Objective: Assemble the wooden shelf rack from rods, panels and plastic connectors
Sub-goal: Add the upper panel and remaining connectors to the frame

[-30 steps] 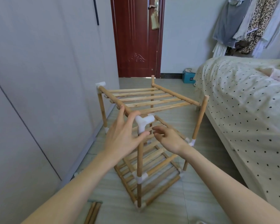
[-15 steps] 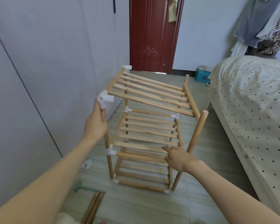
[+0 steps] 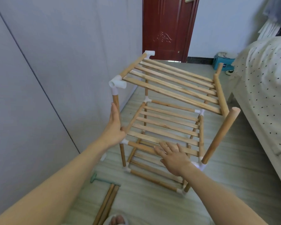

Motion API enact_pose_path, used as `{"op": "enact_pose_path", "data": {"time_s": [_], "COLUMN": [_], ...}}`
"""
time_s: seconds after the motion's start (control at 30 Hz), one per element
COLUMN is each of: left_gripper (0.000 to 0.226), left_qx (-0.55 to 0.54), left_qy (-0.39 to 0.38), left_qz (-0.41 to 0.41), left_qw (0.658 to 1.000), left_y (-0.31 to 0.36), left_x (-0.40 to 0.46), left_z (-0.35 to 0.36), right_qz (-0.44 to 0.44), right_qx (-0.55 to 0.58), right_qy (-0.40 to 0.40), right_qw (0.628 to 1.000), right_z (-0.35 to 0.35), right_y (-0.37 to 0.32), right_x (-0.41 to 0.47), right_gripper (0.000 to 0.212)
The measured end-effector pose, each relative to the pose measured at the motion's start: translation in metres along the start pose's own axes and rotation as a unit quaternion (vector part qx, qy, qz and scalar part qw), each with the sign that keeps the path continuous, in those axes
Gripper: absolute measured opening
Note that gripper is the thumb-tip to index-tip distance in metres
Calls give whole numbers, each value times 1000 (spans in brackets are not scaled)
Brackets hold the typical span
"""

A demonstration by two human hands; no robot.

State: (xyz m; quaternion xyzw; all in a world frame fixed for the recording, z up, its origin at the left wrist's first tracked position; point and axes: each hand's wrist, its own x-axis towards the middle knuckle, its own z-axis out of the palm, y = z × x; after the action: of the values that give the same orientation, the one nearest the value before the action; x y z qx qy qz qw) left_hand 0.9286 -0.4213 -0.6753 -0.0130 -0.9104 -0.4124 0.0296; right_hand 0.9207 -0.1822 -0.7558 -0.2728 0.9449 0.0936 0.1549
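Shelf rack [image 3: 167, 120] upright on floor, top panel [image 3: 173, 85] sloping, unsupported at near right. Loose-topped right post [image 3: 221, 135] leans away, long axis tilted outward. Right hand [image 3: 172, 155] nearer it, fingers flat on middle shelf. Left hand [image 3: 115, 125] open, fingers straight against left post [image 3: 116, 103], below white connector [image 3: 117, 83]. Spare rods [image 3: 105, 205] on floor.

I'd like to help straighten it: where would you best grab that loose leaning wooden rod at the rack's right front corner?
Probably mid-shaft. The leaning wooden rod is seated only at its foot in a white plastic corner connector; its top end is bare and tilts right, toward the dotted bed. Come from the bed side, fingers wrapped round the shaft.
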Motion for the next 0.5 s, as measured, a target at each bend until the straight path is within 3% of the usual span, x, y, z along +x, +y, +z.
{"op": "enact_pose_path", "data": {"time_s": [0.1,0.23,0.37,0.5], "left_gripper": [93,93,89,70], "left_qx": [-28,-48,-18,42], "left_qy": [0,16,15,5], "left_qz": [4,10,4,-16], "left_qw": [1000,999,1000,999], "left_y": [-5,-16,-36,-89], "left_x": [3,17,34,27], "left_z": [2,-2,-1,27], "right_qz": [-1,19,54,67], "right_qx": [32,45,33,-1], "right_qy": [6,22,56,90], "right_qw": [999,999,996,994], "right_z": [12,19,23,35], "right_y": [-4,-10,-14,-17], "right_x": [10,24,43,52], "right_gripper": [59,81,66,70]}}
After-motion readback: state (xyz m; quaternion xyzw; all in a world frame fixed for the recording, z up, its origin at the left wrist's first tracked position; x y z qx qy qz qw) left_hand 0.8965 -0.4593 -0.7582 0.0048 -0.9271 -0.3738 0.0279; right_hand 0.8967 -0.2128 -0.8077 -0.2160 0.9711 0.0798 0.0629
